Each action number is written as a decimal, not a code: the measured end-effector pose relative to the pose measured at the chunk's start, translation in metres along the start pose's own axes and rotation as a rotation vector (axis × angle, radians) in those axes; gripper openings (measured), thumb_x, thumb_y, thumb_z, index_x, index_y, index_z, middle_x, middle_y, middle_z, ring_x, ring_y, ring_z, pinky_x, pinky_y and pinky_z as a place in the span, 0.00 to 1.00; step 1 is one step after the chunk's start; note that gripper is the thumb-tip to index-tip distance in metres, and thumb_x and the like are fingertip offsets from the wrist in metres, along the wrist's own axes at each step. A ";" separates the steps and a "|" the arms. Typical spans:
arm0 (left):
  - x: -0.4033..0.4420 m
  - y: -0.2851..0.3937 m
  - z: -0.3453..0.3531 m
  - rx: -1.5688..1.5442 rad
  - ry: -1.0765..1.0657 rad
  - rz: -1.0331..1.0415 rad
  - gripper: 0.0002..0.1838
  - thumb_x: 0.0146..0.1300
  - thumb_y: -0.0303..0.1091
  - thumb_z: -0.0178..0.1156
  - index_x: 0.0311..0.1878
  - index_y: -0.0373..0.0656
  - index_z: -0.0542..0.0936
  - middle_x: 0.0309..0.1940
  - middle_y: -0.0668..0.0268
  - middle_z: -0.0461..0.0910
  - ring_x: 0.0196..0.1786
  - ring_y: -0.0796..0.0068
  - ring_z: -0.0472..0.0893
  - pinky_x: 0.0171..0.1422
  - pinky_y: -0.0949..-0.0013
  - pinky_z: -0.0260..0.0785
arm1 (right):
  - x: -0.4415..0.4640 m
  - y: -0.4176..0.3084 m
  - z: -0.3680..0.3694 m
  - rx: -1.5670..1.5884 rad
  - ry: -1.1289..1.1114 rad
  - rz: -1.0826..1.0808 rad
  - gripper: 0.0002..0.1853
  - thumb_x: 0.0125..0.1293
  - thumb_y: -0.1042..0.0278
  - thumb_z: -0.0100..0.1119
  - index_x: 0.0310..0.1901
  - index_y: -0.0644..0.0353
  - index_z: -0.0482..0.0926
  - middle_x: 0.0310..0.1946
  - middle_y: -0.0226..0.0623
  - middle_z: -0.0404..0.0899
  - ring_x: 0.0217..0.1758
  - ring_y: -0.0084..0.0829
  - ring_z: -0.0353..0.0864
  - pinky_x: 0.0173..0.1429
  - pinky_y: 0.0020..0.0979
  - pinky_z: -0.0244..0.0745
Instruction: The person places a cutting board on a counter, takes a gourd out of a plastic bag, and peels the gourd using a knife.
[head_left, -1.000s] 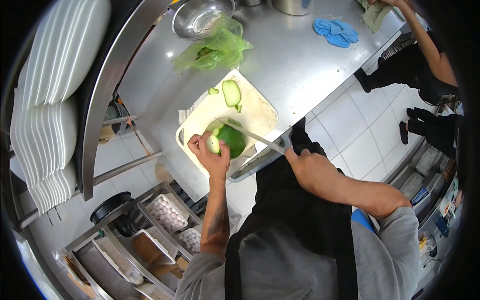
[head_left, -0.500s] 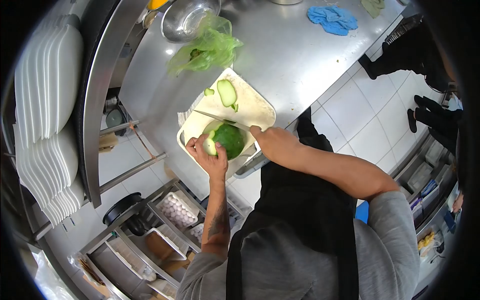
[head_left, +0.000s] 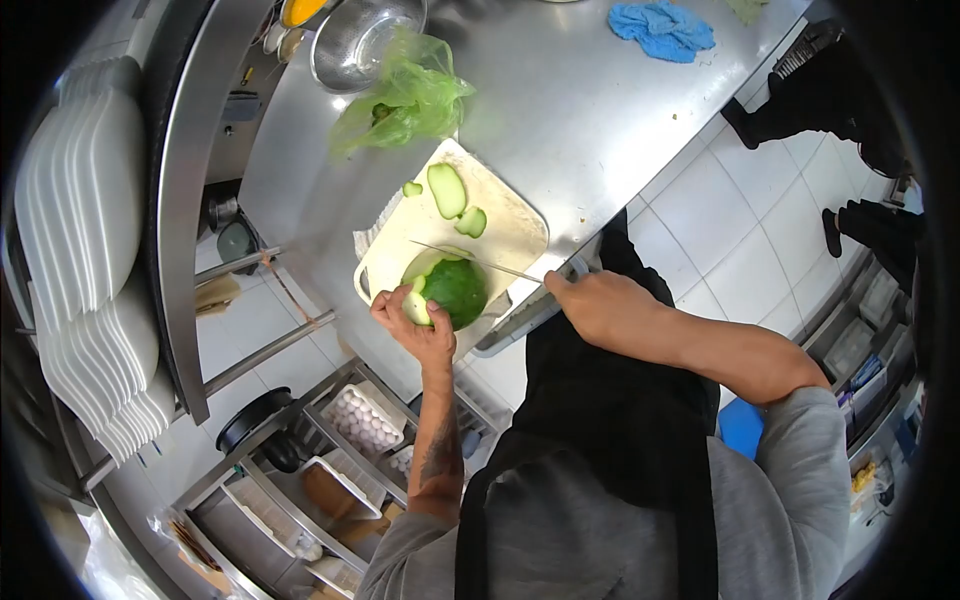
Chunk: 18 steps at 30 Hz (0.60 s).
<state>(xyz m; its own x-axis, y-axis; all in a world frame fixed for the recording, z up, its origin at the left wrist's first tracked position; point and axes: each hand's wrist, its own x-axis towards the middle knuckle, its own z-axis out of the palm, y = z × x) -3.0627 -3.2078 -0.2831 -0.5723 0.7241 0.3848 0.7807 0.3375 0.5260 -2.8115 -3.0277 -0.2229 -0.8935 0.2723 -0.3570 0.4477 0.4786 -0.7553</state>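
Observation:
A round, dark green melon (head_left: 458, 292) with pale trimmed patches rests on a cream cutting board (head_left: 510, 205). My left hand (head_left: 418, 330) grips its left side, with fingers and thumb spread around a pale cut face. In my right hand (head_left: 605, 312) is the handle of a long knife (head_left: 490, 264). The blade points left along the melon's upper edge; whether it touches the skin is hard to tell. On the board above lie a long pale green slice (head_left: 446, 190), a smaller slice (head_left: 471, 222) and a little scrap (head_left: 412, 188).
A green plastic bag (head_left: 415, 105) and a metal colander (head_left: 350, 45) sit beyond the board on the steel counter (head_left: 560, 110). A blue cloth (head_left: 662, 30) lies farther right. Stacked white plates (head_left: 85, 190) stand at left. Other people's legs (head_left: 800, 120) show at right.
My right hand has drawn the knife back to the right. A smaller slice now lies apart beside the long one. My left hand keeps its hold on the melon.

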 end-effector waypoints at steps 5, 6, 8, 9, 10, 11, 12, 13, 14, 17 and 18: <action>0.001 -0.001 0.000 0.006 -0.019 -0.014 0.21 0.67 0.45 0.61 0.55 0.40 0.76 0.52 0.52 0.66 0.61 0.52 0.66 0.69 0.50 0.58 | 0.003 0.009 0.003 0.057 -0.044 0.042 0.22 0.63 0.79 0.51 0.60 0.72 0.68 0.27 0.56 0.82 0.34 0.56 0.86 0.40 0.53 0.80; 0.001 -0.001 0.000 0.013 -0.022 -0.014 0.22 0.67 0.47 0.61 0.55 0.40 0.76 0.52 0.52 0.67 0.62 0.52 0.66 0.69 0.50 0.57 | 0.011 0.010 0.007 0.061 -0.047 0.039 0.22 0.63 0.79 0.51 0.60 0.72 0.68 0.27 0.56 0.82 0.34 0.56 0.86 0.40 0.53 0.80; 0.002 -0.003 0.000 0.023 -0.022 -0.013 0.22 0.68 0.48 0.60 0.55 0.40 0.76 0.52 0.52 0.67 0.62 0.52 0.66 0.69 0.50 0.57 | 0.039 0.011 0.016 0.104 -0.024 0.016 0.21 0.64 0.79 0.50 0.59 0.71 0.68 0.28 0.56 0.83 0.34 0.56 0.86 0.40 0.53 0.80; 0.002 -0.003 0.000 0.025 -0.021 -0.009 0.23 0.68 0.49 0.60 0.55 0.40 0.76 0.52 0.52 0.67 0.62 0.52 0.66 0.69 0.50 0.57 | 0.054 0.014 0.024 0.110 -0.024 0.008 0.21 0.64 0.79 0.50 0.59 0.71 0.68 0.28 0.56 0.83 0.34 0.56 0.86 0.40 0.53 0.80; 0.003 -0.003 0.000 0.034 -0.019 -0.005 0.23 0.68 0.49 0.60 0.55 0.40 0.76 0.52 0.52 0.67 0.62 0.52 0.66 0.69 0.50 0.57 | 0.071 0.018 0.032 0.104 -0.007 0.000 0.20 0.66 0.77 0.49 0.60 0.69 0.70 0.31 0.55 0.84 0.37 0.56 0.87 0.43 0.52 0.81; 0.004 -0.002 -0.001 0.042 -0.019 -0.008 0.23 0.68 0.49 0.60 0.55 0.40 0.76 0.52 0.52 0.67 0.62 0.52 0.67 0.70 0.49 0.57 | 0.085 0.020 0.039 0.101 0.012 -0.008 0.19 0.68 0.74 0.49 0.60 0.67 0.71 0.34 0.54 0.86 0.41 0.56 0.88 0.45 0.52 0.83; 0.005 0.000 -0.002 0.050 -0.019 -0.009 0.23 0.68 0.49 0.60 0.55 0.40 0.76 0.52 0.52 0.67 0.62 0.52 0.67 0.70 0.49 0.57 | 0.096 0.017 0.044 0.107 0.017 -0.016 0.19 0.68 0.74 0.49 0.60 0.67 0.71 0.34 0.54 0.86 0.41 0.56 0.88 0.45 0.52 0.83; 0.005 0.000 -0.003 0.056 -0.018 0.000 0.23 0.68 0.49 0.60 0.55 0.40 0.76 0.52 0.52 0.67 0.62 0.52 0.67 0.70 0.49 0.57 | 0.106 0.012 0.047 0.104 0.010 -0.010 0.20 0.68 0.74 0.49 0.60 0.66 0.72 0.34 0.53 0.86 0.41 0.55 0.88 0.46 0.51 0.83; 0.005 0.001 -0.003 0.062 -0.020 -0.009 0.23 0.68 0.49 0.60 0.55 0.40 0.75 0.53 0.52 0.67 0.62 0.51 0.67 0.70 0.49 0.57 | 0.115 0.011 0.048 0.098 0.004 -0.006 0.20 0.68 0.74 0.49 0.61 0.66 0.72 0.34 0.52 0.87 0.41 0.55 0.88 0.47 0.51 0.83; 0.004 0.004 -0.003 0.054 -0.010 -0.019 0.21 0.65 0.44 0.61 0.55 0.40 0.76 0.51 0.51 0.67 0.60 0.51 0.66 0.68 0.49 0.58 | 0.133 0.021 0.050 0.039 -0.004 -0.100 0.20 0.67 0.75 0.51 0.61 0.67 0.71 0.34 0.53 0.86 0.40 0.55 0.88 0.45 0.50 0.83; 0.004 0.005 -0.001 0.040 0.010 -0.024 0.20 0.62 0.40 0.62 0.54 0.40 0.76 0.49 0.52 0.66 0.59 0.52 0.66 0.66 0.50 0.59 | 0.129 0.021 0.047 0.036 0.000 -0.102 0.20 0.67 0.75 0.51 0.61 0.67 0.71 0.34 0.53 0.86 0.40 0.55 0.88 0.45 0.50 0.83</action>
<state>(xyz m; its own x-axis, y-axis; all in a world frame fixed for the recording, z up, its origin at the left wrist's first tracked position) -3.0619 -3.2040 -0.2780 -0.5930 0.7098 0.3801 0.7762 0.3784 0.5042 -2.9189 -3.0218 -0.3102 -0.9344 0.2238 -0.2771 0.3528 0.4734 -0.8071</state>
